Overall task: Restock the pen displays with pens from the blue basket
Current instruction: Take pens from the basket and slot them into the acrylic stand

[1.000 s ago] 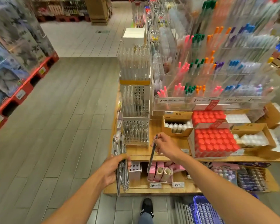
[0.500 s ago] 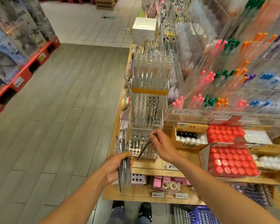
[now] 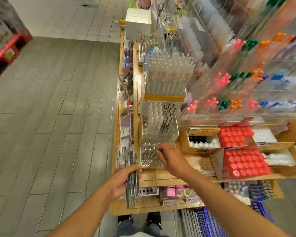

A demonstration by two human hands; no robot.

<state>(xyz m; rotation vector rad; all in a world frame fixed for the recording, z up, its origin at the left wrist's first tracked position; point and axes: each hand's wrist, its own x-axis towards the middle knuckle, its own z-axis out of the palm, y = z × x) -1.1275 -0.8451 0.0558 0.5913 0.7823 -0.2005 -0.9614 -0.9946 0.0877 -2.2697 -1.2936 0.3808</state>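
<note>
- At the clear pen display (image 3: 158,155), front tier: my right hand (image 3: 172,158), grip pinching one pen (image 3: 154,153) over the slots.
- Left hand (image 3: 125,178): grip clenched round a pen bundle (image 3: 132,175).
- Blue basket (image 3: 212,223): on the floor, lower right.

A single head-worn view looks steeply down and forward from above the shelf (image 3: 161,178), close over both hands. Floor (image 3: 50,117) fills the left, pen racks (image 3: 246,82) the far right.
</note>
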